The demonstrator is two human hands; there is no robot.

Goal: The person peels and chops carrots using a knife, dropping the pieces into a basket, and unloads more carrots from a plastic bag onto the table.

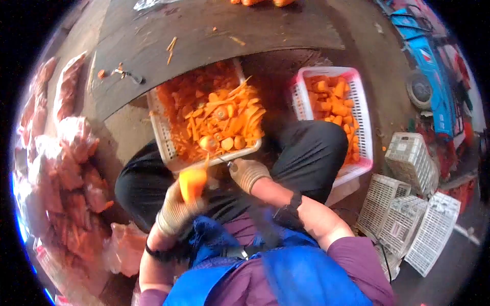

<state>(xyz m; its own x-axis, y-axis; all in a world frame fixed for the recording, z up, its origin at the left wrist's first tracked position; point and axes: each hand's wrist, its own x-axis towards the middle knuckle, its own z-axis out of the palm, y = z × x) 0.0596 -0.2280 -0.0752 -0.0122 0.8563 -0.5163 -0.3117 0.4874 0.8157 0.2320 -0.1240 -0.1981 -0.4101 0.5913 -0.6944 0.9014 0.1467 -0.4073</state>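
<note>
My left hand [178, 206], in a pale knit glove, is closed around a thick orange carrot piece [192, 184], blurred by motion. A thin strip of peel sticks up from its top. My right hand [248, 174], also gloved, grips a small tool with a thin metal blade [224, 160]; whether it is a knife or a peeler I cannot make out. Both hands are above my lap, apart from each other. Just beyond them, a white crate [168, 153] holds carrot peelings [250, 115] and cut carrot ends [227, 143].
Right of my knee stands a pink-and-white basket [363, 120] of peeled carrot chunks [334, 104]. A dark board [214, 30] bears scraps and a small metal tool [127, 75]. Plastic bags [76, 188] lie left; white crates [403, 219] and a blue vehicle [426, 61] stand right.
</note>
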